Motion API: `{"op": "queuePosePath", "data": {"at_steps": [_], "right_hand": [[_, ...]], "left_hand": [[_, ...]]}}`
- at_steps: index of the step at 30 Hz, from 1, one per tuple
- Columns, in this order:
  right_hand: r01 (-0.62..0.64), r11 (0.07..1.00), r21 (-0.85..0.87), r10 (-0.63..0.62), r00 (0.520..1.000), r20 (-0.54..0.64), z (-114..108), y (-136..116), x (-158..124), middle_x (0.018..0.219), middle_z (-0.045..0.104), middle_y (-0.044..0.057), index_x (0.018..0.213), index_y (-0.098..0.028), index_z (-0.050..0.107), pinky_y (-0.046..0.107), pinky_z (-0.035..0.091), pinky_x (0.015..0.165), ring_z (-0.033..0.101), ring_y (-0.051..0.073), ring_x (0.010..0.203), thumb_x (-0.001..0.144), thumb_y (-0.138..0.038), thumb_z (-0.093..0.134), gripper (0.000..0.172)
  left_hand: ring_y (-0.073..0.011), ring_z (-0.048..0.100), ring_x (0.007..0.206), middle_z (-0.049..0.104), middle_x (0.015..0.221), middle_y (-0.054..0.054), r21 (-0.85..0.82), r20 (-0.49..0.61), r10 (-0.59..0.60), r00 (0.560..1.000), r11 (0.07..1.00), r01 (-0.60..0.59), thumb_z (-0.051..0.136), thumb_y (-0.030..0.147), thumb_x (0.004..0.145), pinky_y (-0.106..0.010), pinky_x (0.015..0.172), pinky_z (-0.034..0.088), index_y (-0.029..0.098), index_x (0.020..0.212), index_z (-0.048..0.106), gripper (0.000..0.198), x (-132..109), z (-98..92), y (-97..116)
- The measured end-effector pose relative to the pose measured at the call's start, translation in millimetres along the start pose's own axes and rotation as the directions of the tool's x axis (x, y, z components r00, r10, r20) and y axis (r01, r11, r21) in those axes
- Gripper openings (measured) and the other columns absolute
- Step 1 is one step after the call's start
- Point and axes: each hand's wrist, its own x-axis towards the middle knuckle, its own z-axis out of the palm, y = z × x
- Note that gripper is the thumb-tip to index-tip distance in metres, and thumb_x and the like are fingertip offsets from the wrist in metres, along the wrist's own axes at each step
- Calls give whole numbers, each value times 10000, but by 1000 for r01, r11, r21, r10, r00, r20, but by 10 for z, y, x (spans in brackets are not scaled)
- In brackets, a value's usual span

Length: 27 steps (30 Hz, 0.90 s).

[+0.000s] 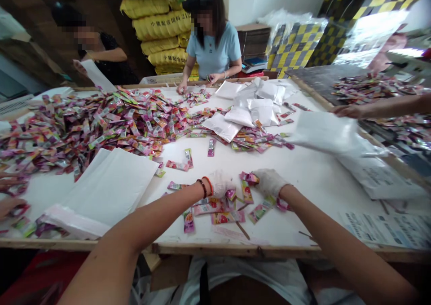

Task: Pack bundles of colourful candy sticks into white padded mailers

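My left hand [220,183], in a white glove with beaded and orange bands at the wrist, has its fingers closed on a small purple sachet [230,194]. To its right, my right hand [271,182], also gloved, grips a pink and purple sachet [248,177] by its end. Both hands are low over the white table [303,188]. Loose sachets lie flat beneath and between them, among them a pink one with fruit on it [227,218], a green and pink one [261,209] and an upright-lying one [247,192]. My gloves hide some of the sachets.
A large heap of sachets [111,121] covers the left. White bags [107,183] are stacked at front left; filled bags [261,107] lie mid-table. A co-worker's hand [352,111] at right holds a white bag [323,130]. Two people stand across the table.
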Motion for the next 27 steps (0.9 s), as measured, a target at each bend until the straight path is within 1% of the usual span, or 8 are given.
{"op": "queuePosePath", "data": {"at_steps": [4,8,11,13,16,19,23,27], "right_hand": [[-10,999,31,12,998,-69,-77,31,-102,926,669,80,895,-208,636,273,382,681,606,210,820,702,-309,577,226],[138,984,109,-122,982,-143,-178,120,-477,818,670,46,891,-193,612,263,372,686,595,176,752,702,-205,544,202],[283,959,11,-282,957,-65,-108,45,-736,797,669,49,904,-207,627,309,361,717,591,205,766,717,-222,552,202],[283,956,-73,-283,959,11,6,-87,-824,829,673,72,938,-205,631,342,354,713,591,233,786,732,-187,530,230],[217,964,-153,-214,976,39,165,-306,-844,859,663,113,874,-170,637,372,350,697,577,263,807,739,-138,498,197],[257,960,-112,-263,964,-42,175,-398,-863,928,642,118,860,-172,639,382,350,731,546,273,879,738,-191,522,169],[275,961,10,-269,947,-174,-31,-164,-989,828,640,77,850,-175,622,322,349,747,543,195,780,761,-215,506,151],[239,971,-21,-240,963,-121,-118,331,-971,811,658,56,916,-218,643,317,337,724,568,199,753,754,-268,541,198]], "left_hand": [[-212,571,820,626,916,-72,-80,-38,-70,997,995,67,602,237,669,-321,743,422,181,815,638,160,11,-80,-51],[-168,565,820,639,927,-20,-175,-69,-142,987,976,129,609,232,683,-244,682,416,209,1006,589,325,6,-226,-96],[-194,571,846,637,975,-43,-103,-133,-26,991,995,12,621,233,686,-276,702,414,222,1149,527,473,121,-201,-36],[-217,578,843,634,978,-72,24,-142,104,984,995,-102,554,229,758,-323,715,414,228,1146,541,387,263,-131,42],[-236,585,816,638,903,-91,155,-90,181,979,974,-166,449,194,827,-369,708,411,207,985,621,235,490,-63,148],[-253,577,857,630,948,-116,163,-82,164,983,975,-149,529,217,765,-378,728,404,162,811,647,137,589,-124,166],[-204,580,826,643,949,-62,-125,-72,-123,990,986,113,625,292,675,-286,671,401,188,883,628,233,331,-343,57],[-150,568,710,639,826,-9,-370,-31,-440,897,839,399,577,261,686,-233,576,377,204,930,591,251,-259,-483,47]]}}
